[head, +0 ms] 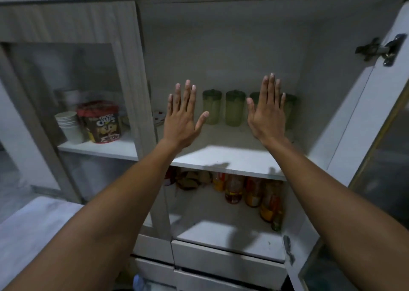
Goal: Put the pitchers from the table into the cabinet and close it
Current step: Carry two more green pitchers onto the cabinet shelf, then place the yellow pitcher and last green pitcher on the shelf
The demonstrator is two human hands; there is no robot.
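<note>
**Pitchers shelved, door standing open**

Dim kitchen cabinetry is filling the view, with the right-hand compartment of the cabinet [221, 47] lying open and its door [363, 118] swung out to the person's right, hinge [385, 49] showing near the top. Four green pitchers [235, 108] are standing upright in a row at the back of the middle shelf [221, 155], their long axes vertical; the two on the right are partly hidden behind the right hand [266, 111]. A corner of the bench [33, 231] is showing at lower left with nothing visible on that part of it.

Both hands are reaching up in front of the shelf, palms toward the cabinet, backs toward the camera. The left hand [181, 116] is spreading its grip wide, fingers straight, thumb out, holding nothing and touching nothing that can be seen. The right hand is doing the same, flat and empty. The pitchers are sitting deeper in the cabinet than either hand, apparently apart from the fingers.

Judging from this, the placing part looks finished and closing is what remains. That move is turning on the door, which is lying off to the right of both hands, so the right hand is the nearer one and would need to travel outward to reach its edge.

Behind the shut glass door [66, 96] on the left, a cereal tub [100, 122] and stacked paper cups [69, 123] are sitting. Bottles [252, 193] are crowding the lower shelf.
</note>
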